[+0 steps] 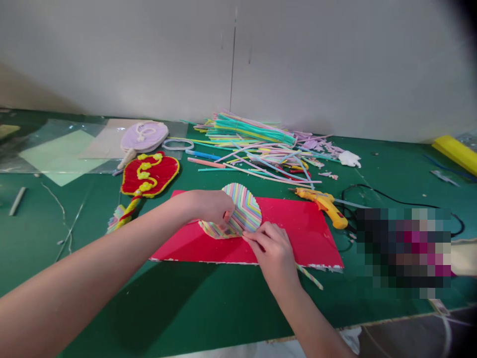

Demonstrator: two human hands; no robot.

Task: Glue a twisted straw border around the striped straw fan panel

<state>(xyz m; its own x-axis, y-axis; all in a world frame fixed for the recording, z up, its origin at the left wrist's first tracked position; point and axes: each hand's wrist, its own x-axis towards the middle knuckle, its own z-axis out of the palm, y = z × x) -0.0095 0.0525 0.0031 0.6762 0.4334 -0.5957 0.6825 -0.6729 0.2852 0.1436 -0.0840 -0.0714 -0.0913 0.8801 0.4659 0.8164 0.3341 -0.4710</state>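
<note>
A round fan face (243,207) made of pastel striped straws in a chevron pattern rests on a red sheet (298,226) on the green table. My left hand (208,206) grips its left edge, fingers curled over it. My right hand (271,246) pinches the fan's lower right edge, where a striped straw (310,277) runs out from under the hand toward the table's front.
A yellow glue gun (323,204) with a black cord lies right of the fan. A heap of coloured straws (253,144) sits behind. A red and yellow fan (149,175) and a lilac fan (144,137) lie at left, by clear plastic sheets (55,149).
</note>
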